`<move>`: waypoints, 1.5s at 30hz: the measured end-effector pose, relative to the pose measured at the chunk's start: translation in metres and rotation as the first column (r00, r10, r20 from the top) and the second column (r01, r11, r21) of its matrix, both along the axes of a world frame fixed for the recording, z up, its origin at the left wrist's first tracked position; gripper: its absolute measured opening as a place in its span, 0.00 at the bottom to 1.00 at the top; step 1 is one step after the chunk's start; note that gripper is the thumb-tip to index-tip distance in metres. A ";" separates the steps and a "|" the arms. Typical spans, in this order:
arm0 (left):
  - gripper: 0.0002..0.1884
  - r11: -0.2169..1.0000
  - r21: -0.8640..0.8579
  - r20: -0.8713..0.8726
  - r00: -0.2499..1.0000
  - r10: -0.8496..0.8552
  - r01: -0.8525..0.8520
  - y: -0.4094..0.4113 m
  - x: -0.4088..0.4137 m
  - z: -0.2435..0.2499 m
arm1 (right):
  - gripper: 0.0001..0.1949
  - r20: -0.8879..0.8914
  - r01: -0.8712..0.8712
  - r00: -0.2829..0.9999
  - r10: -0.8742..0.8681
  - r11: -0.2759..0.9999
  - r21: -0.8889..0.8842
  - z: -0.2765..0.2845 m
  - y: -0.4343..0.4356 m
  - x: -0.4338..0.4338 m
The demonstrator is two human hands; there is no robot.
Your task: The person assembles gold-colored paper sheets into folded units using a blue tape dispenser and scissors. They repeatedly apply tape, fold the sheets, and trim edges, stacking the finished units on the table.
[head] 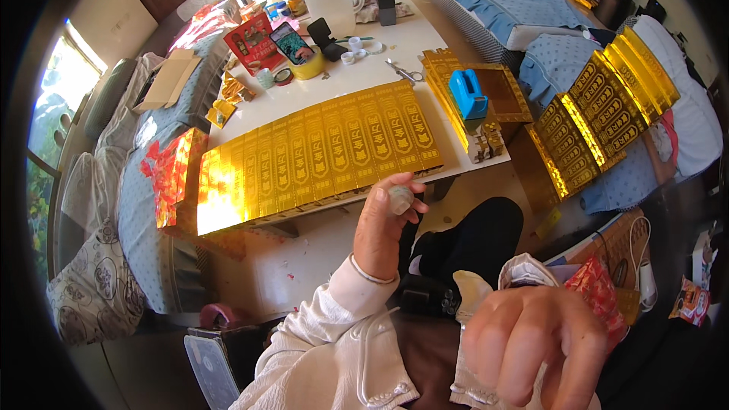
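Note:
My left hand (377,233) is raised just off the near edge of the table, its fingers curled around a small greyish translucent wad (401,199), perhaps crumpled tape. Close to the camera at lower right, my right hand (529,336) has its knuckles turned up and fingers bent; the palm side is hidden. Beyond my left hand lies a row of embossed gold foil paper strips (319,154), side by side along the table's near edge. A blue tape dispenser (468,94) stands on a stack of gold card pieces (441,77) at the table's right.
Scissors (405,72), a yellow tape roll (308,66) and a propped phone (292,44) stand on the white table (364,77). Farther back is a plastic jug (328,3). A folded gold panel (603,108) leans at right; a red-gold box (181,182) is at left.

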State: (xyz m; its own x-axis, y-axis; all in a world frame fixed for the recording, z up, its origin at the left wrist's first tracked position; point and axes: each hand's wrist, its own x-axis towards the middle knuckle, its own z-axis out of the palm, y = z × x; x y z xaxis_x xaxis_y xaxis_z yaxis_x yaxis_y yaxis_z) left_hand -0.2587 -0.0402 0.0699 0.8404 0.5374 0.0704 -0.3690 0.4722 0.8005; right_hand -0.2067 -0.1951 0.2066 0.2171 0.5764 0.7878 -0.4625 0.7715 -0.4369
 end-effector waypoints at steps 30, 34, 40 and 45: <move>0.23 0.863 -0.078 -0.180 0.844 -0.505 0.499 0.009 -0.003 -0.004 | 0.11 0.824 0.736 0.482 -0.299 0.648 -0.195 -0.086 0.045 0.098; 0.23 0.819 -0.115 -0.164 0.802 -0.574 0.562 0.011 -0.002 -0.007 | 0.10 0.855 0.680 0.468 -0.225 0.710 -0.185 -0.084 0.044 0.103; 0.24 0.796 -0.143 -0.144 0.783 -0.605 0.589 0.014 0.000 -0.013 | 0.09 0.855 0.708 0.448 -0.261 0.688 -0.162 -0.090 0.041 0.107; 0.23 0.774 -0.138 -0.137 0.762 -0.633 0.619 0.015 0.000 -0.009 | 0.07 0.849 0.743 0.423 -0.315 0.657 -0.126 -0.097 0.041 0.107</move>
State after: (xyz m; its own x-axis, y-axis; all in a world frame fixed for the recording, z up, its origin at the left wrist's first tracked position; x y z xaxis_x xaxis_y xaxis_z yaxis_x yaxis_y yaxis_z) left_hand -0.2586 -0.0254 0.0606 0.9860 -0.1152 -0.1202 0.1658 0.6156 0.7704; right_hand -0.0992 -0.1541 0.1100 0.1114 0.8496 0.5155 0.6039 0.3541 -0.7141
